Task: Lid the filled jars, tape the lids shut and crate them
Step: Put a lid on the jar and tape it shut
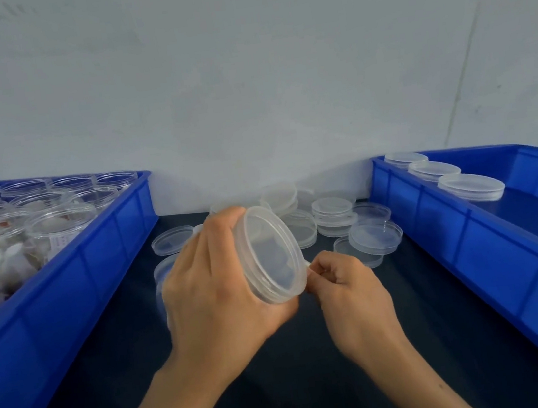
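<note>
My left hand grips a clear plastic jar with its clear lid on, tilted so the lid faces right and toward me. My right hand sits at the lid's lower right rim, its fingers curled and pinching a small pale strip, probably tape, against the rim. Both hands hover over the dark table between two blue crates. The jar's body is mostly hidden by my left hand.
A blue crate on the left holds several open filled jars. A blue crate on the right holds three lidded jars at its far end. Several loose clear lids lie piled on the table against the white wall.
</note>
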`<state>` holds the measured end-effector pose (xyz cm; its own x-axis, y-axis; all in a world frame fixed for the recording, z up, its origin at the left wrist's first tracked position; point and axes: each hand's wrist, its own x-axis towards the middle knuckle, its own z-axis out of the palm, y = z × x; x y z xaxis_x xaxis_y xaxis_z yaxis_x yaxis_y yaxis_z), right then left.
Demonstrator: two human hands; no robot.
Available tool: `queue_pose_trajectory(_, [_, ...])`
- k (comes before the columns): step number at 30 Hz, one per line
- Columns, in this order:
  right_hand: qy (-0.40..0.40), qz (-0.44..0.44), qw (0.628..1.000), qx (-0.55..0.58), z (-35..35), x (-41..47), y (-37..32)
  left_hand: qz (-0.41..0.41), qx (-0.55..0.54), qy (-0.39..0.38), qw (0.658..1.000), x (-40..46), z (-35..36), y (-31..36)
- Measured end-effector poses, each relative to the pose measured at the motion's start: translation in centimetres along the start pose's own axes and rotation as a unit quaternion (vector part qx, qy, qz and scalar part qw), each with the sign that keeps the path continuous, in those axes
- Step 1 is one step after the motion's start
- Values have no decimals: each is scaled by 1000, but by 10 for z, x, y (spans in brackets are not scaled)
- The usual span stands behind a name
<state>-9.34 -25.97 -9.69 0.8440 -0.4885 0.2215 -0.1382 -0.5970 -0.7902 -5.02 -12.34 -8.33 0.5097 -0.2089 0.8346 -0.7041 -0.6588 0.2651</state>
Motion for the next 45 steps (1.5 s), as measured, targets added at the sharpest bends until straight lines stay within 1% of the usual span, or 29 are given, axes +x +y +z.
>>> queue_pose_trajectory(3, [5,-2,1000,9,0,-1,0,-19,-13,-13,1000,1,-2,2])
queue_pose_trajectory(7, [16,-15,999,47,0,-4,-2,-49,-59,-14,997,3,-6,5])
queue_pose_trajectory(14, [-6,-16,996,86,-2,-3,1,-26,-32,-20,999,2,-8,7])
queue_pose_trajectory(17, [-53,-72,992,92,-10,0,3,-44,-46,-8,998,4,-12,3])
queue_pose_trajectory(19, [-90,-114,987,71,-17,0,5,-52,-57,-10,997,7,-14,-1])
queue_pose_trajectory(21, [-121,-137,982,42,-21,0,8,-62,-60,-17,996,8,-15,-6])
queue_pose_trajectory(25, [-152,-181,972,3,-21,0,11,-84,-68,-27,994,10,-16,-16])
queue_pose_trajectory(30, [-99,-198,974,-39,-19,0,10,-77,-123,-57,988,6,-15,-18])
queue_pose_trajectory(34, [-66,-192,976,-76,-16,-1,8,-66,-137,-66,986,6,-13,-15])
queue_pose_trajectory(38, [-47,-194,977,-77,-13,-5,-1,-66,-166,-78,981,3,-11,-11])
queue_pose_trajectory(40, [-34,-191,977,-86,-13,-6,-3,-56,-160,-89,981,3,-12,-9])
queue_pose_trajectory(43, [-3,-181,978,-102,-11,-7,-3,-29,-121,-99,987,5,-14,-4])
queue_pose_trajectory(45, [21,-170,979,-112,-9,-8,-6,-30,-105,-88,990,6,-16,2])
